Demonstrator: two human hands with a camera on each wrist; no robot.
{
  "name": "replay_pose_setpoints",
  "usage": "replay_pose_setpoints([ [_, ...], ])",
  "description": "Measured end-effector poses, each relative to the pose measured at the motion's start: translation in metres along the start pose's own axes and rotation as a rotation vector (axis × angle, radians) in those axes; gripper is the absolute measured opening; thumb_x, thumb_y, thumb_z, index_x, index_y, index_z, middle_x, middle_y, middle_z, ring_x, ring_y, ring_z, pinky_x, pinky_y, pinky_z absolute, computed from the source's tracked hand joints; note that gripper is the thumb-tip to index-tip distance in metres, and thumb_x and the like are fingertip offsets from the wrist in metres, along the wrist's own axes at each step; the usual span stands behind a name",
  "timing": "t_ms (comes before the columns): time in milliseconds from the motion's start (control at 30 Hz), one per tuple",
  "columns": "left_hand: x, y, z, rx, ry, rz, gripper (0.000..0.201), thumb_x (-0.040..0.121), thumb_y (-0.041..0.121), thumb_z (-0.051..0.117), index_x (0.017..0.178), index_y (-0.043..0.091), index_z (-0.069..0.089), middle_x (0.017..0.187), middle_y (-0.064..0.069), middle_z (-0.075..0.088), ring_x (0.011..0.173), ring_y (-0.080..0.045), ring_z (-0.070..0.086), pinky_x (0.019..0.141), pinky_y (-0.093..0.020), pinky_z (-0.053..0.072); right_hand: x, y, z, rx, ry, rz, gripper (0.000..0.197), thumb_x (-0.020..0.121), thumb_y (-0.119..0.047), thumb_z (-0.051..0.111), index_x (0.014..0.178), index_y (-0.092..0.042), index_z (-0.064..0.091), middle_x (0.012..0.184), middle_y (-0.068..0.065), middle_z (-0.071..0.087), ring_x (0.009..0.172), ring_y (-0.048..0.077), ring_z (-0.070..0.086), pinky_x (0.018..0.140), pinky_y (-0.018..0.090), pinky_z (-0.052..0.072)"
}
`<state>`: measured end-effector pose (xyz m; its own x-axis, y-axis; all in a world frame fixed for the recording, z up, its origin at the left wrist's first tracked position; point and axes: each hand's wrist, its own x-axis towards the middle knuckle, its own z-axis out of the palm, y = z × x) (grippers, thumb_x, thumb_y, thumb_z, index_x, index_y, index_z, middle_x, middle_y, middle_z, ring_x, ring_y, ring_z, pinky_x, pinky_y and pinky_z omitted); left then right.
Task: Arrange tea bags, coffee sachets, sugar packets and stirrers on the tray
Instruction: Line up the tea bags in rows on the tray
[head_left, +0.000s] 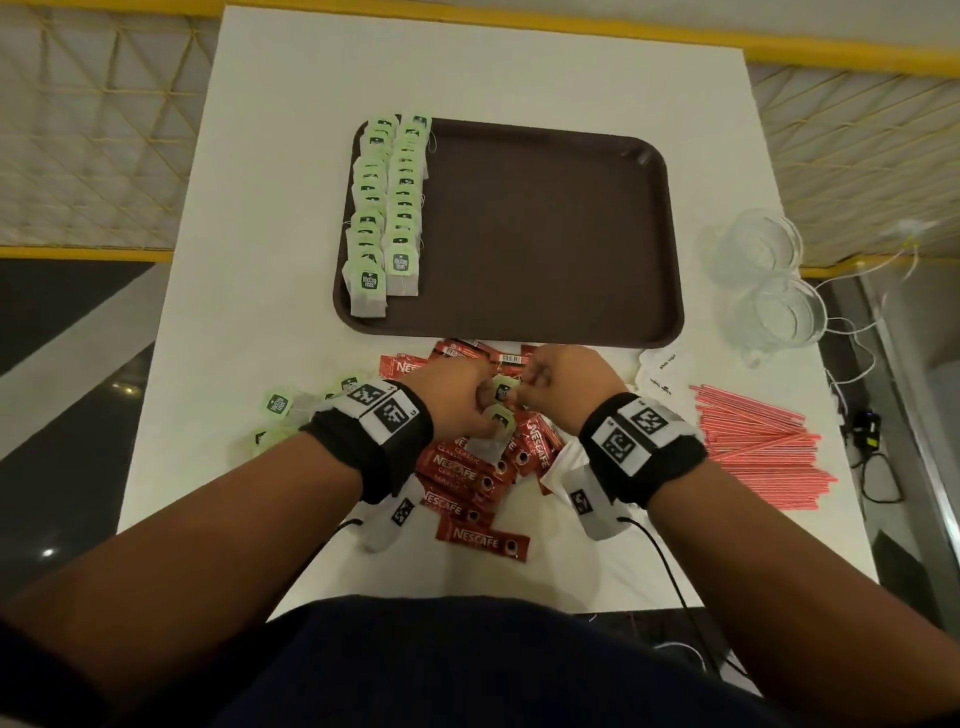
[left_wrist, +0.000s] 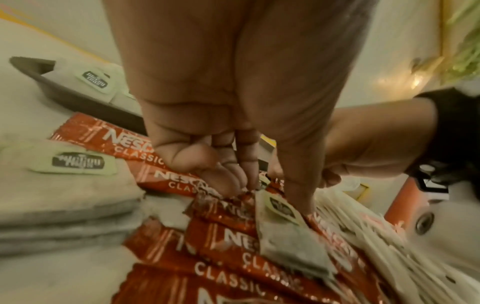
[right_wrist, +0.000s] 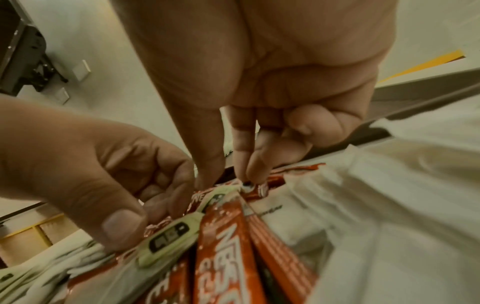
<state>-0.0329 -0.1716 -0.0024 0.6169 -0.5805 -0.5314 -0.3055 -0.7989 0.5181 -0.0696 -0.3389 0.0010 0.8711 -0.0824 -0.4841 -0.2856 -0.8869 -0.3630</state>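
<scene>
Both hands are down in the heap of red coffee sachets (head_left: 470, 475) at the lower middle of the frame, working on tea bags that got mixed in. The left hand (head_left: 457, 397) has its fingers curled, pinching a tea bag (head_left: 491, 441) by its pale green paper tag, the limp grey pouch hanging onto the sachets. The right hand (head_left: 558, 382) is curled too, nipping a second green tag (head_left: 504, 387) just beside it; the two bags may be tangled by their strings, though I can't see that for sure.

So the tea-bag step looks unfinished. Two overlapping rows of tea bags (head_left: 387, 208) already run down the left side of the brown tray (head_left: 545, 228), which is smooth, with rounded corners. More tea bags (head_left: 278, 405) lie loose on the white worktop (head_left: 291, 93) at the lower left.

Next, I'd guess, the two bags must be parted gently and carried up to the rows. The glossy foil sachets, white paper sugar packets (head_left: 665, 371) and thin pink stirrers (head_left: 758, 441) at the right wait off the tray.
</scene>
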Motion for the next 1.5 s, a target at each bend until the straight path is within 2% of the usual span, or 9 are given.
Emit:
replay_pose_setpoints([
  [233,-0.001,0.004,0.005,0.076,-0.017,-0.043,0.035,0.080,0.027,0.077,0.108,0.020,0.058,0.098,0.003,0.061,0.084,-0.015,0.058,0.070,-0.027,0.047,0.004,-0.012,0.010,0.012,-0.005,0.045,0.018,0.085,-0.032,0.067,0.089,-0.015,0.060,0.086,0.003,0.062,0.081,0.020,0.059,0.072,0.033,0.050],
  [333,-0.001,0.001,0.006,0.041,-0.007,-0.056,0.031,0.079,0.024,0.077,0.104,0.019,0.060,0.095,0.003,0.061,0.085,-0.017,0.059,0.073,-0.030,0.051,0.008,-0.010,0.006,0.078,-0.039,0.058,0.018,0.083,-0.027,0.071,0.077,-0.018,0.056,0.081,0.002,0.063,0.078,0.019,0.061,0.068,0.030,0.048],
  [567,-0.008,-0.008,-0.003,-0.160,0.080,-0.058,0.018,0.081,0.017,0.076,0.087,0.020,0.059,0.080,0.007,0.059,0.066,-0.010,0.053,0.055,-0.021,0.038,0.003,-0.004,-0.005,0.335,0.000,-0.056,0.010,0.080,-0.015,0.070,0.077,-0.018,0.061,0.076,-0.002,0.065,0.069,0.013,0.061,0.062,0.026,0.049],
  [700,-0.012,-0.022,-0.017,-0.253,0.149,-0.039,0.020,0.080,0.021,0.077,0.083,0.028,0.059,0.084,0.005,0.066,0.075,-0.015,0.060,0.064,-0.026,0.047,0.006,-0.007,-0.014,0.471,0.032,-0.091,0.009,0.082,-0.012,0.071,0.079,-0.015,0.063,0.078,0.007,0.072,0.071,0.019,0.070,0.072,0.037,0.059],
  [800,-0.019,-0.037,-0.030,-0.402,0.226,-0.051,0.015,0.083,0.016,0.075,0.092,0.018,0.063,0.090,-0.003,0.068,0.078,-0.016,0.063,0.074,-0.036,0.054,0.012,-0.013,-0.022,0.543,0.074,-0.091,0.011,0.084,-0.017,0.073,0.086,-0.012,0.063,0.079,0.008,0.073,0.069,0.020,0.069,0.067,0.035,0.058],
  [900,-0.026,-0.056,-0.042,-0.502,0.323,-0.090,0.009,0.088,0.014,0.069,0.091,0.015,0.060,0.088,-0.006,0.063,0.078,-0.020,0.062,0.078,-0.041,0.057,0.022,-0.024,-0.032,0.664,0.071,-0.074,0.011,0.087,-0.015,0.070,0.091,-0.012,0.061,0.090,0.009,0.073,0.082,0.025,0.071,0.075,0.038,0.060],
  [1200,-0.025,-0.100,-0.071,-0.779,0.484,-0.176,0.009,0.094,0.004,0.059,0.100,0.008,0.053,0.094,-0.006,0.050,0.085,-0.018,0.059,0.074,-0.027,0.058,0.084,-0.076,-0.018,0.832,-0.005,0.002,0.016,0.088,-0.001,0.066,0.085,-0.014,0.057,0.099,0.021,0.066,0.097,0.030,0.068,0.079,0.042,0.060],
  [1333,-0.021,-0.111,-0.080,-0.791,0.526,-0.188,0.008,0.093,0.006,0.060,0.099,0.008,0.056,0.092,-0.003,0.057,0.082,-0.017,0.061,0.070,-0.026,0.057,0.109,-0.090,0.001,0.767,0.041,0.044,0.019,0.084,-0.006,0.071,0.084,-0.019,0.058,0.093,0.009,0.070,0.093,0.026,0.069,0.080,0.039,0.059],
  [1500,-0.018,-0.121,-0.087,-0.778,0.540,-0.207,0.008,0.092,0.009,0.062,0.096,0.013,0.058,0.088,0.002,0.059,0.078,-0.013,0.060,0.064,-0.022,0.053,0.125,-0.101,0.007,0.677,0.114,0.042,0.018,0.081,-0.012,0.075,0.082,-0.021,0.060,0.088,0.008,0.072,0.085,0.021,0.070,0.081,0.040,0.058],
])
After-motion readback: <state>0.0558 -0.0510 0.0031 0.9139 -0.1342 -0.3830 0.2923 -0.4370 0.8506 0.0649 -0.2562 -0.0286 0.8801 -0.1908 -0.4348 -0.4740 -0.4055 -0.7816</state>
